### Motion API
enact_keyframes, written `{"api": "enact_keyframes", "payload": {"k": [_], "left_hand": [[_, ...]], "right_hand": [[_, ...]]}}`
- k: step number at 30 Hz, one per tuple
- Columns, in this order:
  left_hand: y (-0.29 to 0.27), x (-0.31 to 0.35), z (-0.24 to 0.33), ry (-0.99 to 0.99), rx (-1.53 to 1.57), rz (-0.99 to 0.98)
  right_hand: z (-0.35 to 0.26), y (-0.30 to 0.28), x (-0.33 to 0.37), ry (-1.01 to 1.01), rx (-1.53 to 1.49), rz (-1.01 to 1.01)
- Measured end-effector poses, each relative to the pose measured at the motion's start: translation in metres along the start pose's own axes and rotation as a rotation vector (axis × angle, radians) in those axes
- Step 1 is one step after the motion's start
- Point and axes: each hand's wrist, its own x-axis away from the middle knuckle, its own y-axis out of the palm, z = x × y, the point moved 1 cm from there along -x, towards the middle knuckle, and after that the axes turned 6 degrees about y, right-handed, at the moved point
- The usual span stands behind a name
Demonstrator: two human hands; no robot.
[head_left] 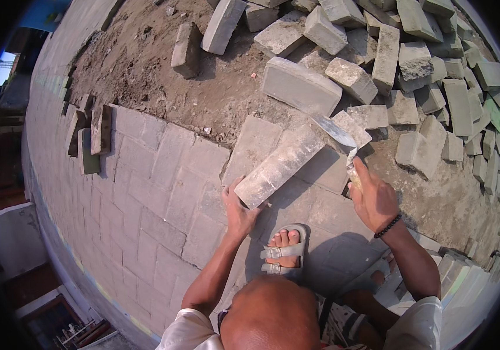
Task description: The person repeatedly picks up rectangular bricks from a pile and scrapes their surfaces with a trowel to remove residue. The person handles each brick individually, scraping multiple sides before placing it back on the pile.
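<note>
My left hand (pixel 240 211) grips the near end of a long grey paving brick (pixel 281 168), fingers wrapped round its corner. The brick is tilted, its far end pointing up and to the right over the laid pavers. In my right hand (pixel 376 199) is a trowel (pixel 336 133), held by its pale, worn handle. The trowel's metal blade points to the far left, beside the brick's far end. Whether blade and brick touch, I cannot tell. Under the brick lies another flat paver (pixel 250 146) at the edge of the paving.
A large pile of loose bricks (pixel 387 58) spreads across the far right. Bare soil (pixel 139 70) borders the laid paving (pixel 151 216). Several bricks (pixel 89 154) stand on the paving at left. My sandalled foot (pixel 285 251) is close below the held brick.
</note>
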Motion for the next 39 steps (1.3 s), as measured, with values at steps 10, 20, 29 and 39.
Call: {"api": "enact_keyframes", "payload": {"k": [10,20,29,39], "left_hand": [[0.001,-0.008,0.051,0.06,0.308,0.142],[0.006,-0.01,0.046,0.015,0.356,0.093],[-0.006,-0.015,0.069,0.054,0.219,0.191],[-0.035,-0.011,0.054,-0.486,0.99,0.244]], "right_hand": [[-0.006,-0.009,0.034,-0.108,0.078,-0.143],[-0.04,-0.058,0.054,-0.285,0.082,-0.344],[-0.014,-0.07,0.004,-0.062,-0.034,-0.028],[-0.01,-0.038,0.032,0.013,-0.302,-0.132]]}}
